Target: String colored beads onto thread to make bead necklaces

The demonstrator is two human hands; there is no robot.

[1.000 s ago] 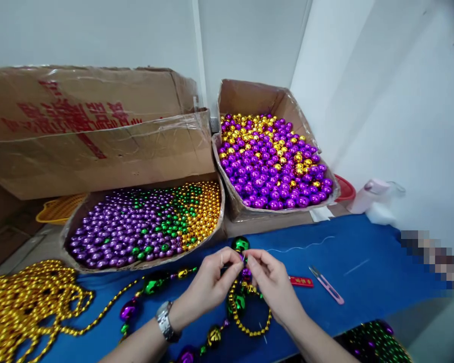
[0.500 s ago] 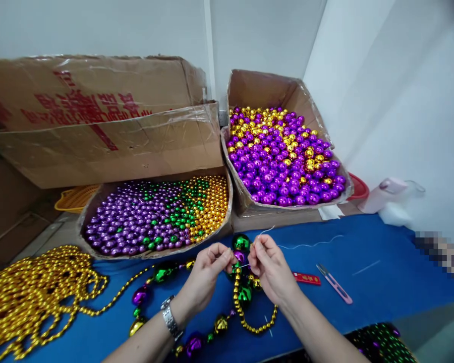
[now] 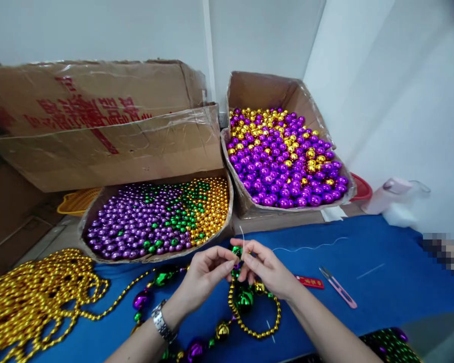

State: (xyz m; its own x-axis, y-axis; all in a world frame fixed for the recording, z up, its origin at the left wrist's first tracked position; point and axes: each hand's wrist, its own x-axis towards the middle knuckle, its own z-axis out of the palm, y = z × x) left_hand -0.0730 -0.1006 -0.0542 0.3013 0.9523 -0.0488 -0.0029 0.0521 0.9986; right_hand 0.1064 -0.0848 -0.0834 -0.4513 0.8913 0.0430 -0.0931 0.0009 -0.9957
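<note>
over blue cloth, works near bead boxes, likely for easy reach. with right hand, pinches white thread beside gold bead loop, presumably for fine control; with left hand, closes fingertips close by, on something too small to tell.

Cool light, glints on beads

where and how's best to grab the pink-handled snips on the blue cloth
Probably by the pink handle, from above at its near, right-hand end: the snips lie on the blue cloth with their metal blades pointing away and to the left.
</note>
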